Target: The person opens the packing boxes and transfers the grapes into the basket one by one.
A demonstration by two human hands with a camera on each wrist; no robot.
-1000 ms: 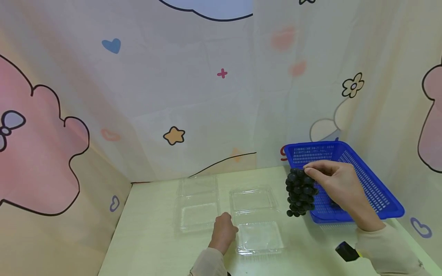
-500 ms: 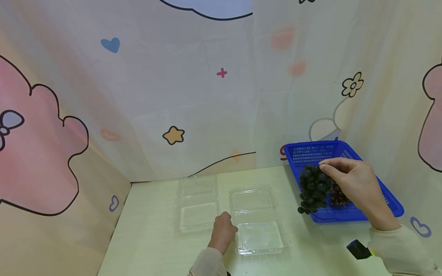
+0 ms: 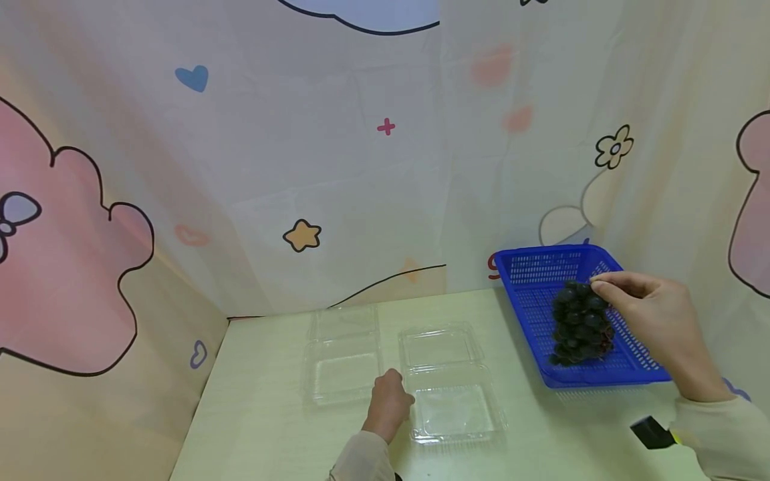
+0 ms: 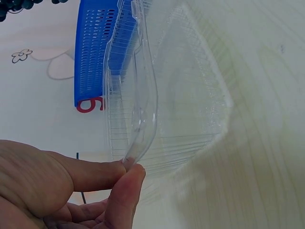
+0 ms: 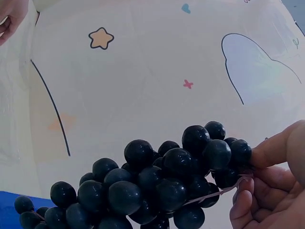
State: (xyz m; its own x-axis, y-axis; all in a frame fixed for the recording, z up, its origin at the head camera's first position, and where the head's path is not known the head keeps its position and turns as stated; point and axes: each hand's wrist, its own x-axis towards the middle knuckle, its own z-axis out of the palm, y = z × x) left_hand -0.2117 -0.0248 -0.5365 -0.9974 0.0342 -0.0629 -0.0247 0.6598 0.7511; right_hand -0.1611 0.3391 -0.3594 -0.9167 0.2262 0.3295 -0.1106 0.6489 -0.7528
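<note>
A bunch of dark grapes (image 3: 579, 324) hangs in front of and over the blue basket, and my right hand (image 3: 658, 321) pinches it by the stem at its top. In the right wrist view the stem runs between thumb and fingers, with the grapes (image 5: 162, 186) spread to the left. My left hand (image 3: 388, 407) pinches the left edge of an open clear plastic clamshell box (image 3: 454, 411) between thumb and finger, as the left wrist view shows. Reddish grapes (image 3: 609, 341) inside the basket are mostly hidden behind the dark bunch.
The blue perforated basket (image 3: 523, 314) stands at the right of the table, by the back curtain. Another open clear box (image 3: 344, 377) lies left of my left hand. A printed curtain (image 3: 361, 167) surrounds the pale table (image 3: 259, 401).
My right hand has carried the dark grapes to the right, from the basket's left edge to over its inside. My left hand has stayed at the box.
</note>
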